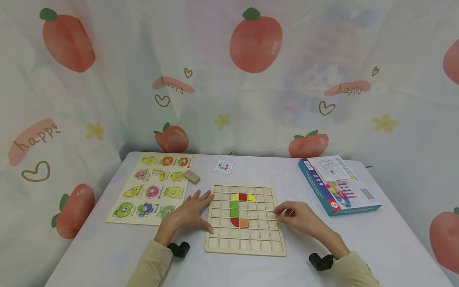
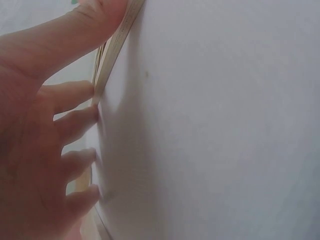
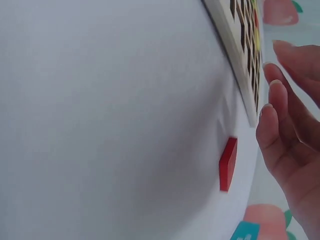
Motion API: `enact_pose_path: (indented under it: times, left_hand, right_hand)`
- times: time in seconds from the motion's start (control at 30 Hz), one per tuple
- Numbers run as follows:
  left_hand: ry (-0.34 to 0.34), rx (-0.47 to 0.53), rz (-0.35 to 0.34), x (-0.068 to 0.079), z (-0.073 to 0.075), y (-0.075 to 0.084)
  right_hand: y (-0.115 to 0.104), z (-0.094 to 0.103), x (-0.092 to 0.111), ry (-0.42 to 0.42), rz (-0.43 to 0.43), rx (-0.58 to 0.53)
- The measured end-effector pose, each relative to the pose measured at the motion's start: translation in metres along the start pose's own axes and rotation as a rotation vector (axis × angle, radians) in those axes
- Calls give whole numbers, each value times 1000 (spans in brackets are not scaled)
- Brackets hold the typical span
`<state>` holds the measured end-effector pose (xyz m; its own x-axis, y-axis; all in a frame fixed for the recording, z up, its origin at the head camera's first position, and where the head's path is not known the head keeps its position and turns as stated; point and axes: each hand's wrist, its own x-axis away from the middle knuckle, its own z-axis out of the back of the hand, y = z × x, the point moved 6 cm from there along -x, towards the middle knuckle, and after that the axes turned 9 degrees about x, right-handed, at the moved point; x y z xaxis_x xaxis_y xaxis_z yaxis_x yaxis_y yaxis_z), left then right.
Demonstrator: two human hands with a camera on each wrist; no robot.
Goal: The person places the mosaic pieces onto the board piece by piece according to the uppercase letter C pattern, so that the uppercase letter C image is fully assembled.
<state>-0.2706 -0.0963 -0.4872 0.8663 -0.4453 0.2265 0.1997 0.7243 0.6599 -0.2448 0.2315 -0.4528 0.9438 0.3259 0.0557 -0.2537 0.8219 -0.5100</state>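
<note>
A wooden grid board [image 1: 265,247] lies flat in the middle of the table. In its cells sit two yellow rounded tiles, a red square tile [image 1: 242,197], two green tiles [image 1: 234,208], a red rounded tile [image 1: 234,222] and an orange tile [image 1: 244,223]. My left hand [image 1: 190,211] is spread at the board's left side, thumb and fingertips at its edge. At the right edge hovers my right hand [image 1: 299,217], fingers loosely bent, with nothing visible between them. Below it, a red tile [image 3: 228,165] lies on the table beside the board; the hand hides it in the head view.
A small pattern card [image 1: 224,166] lies behind the board. To the left is a fruit puzzle board [image 1: 143,183], with a plain wooden block [image 1: 191,176] at its right edge. A boxed set [image 1: 338,185] rests at the back right. A printed curtain [image 1: 215,99] hangs behind the table.
</note>
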Motion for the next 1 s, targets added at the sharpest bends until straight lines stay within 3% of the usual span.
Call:
enact_pose_path:
  times: [0.4,1.0]
  left_hand:
    - [0,10,-5,2,1,0]
    - [0,12,-10,1,2,3]
  right_hand:
    - [35,13,12,34,-76,47]
    - [48,14,10,7,-137,110]
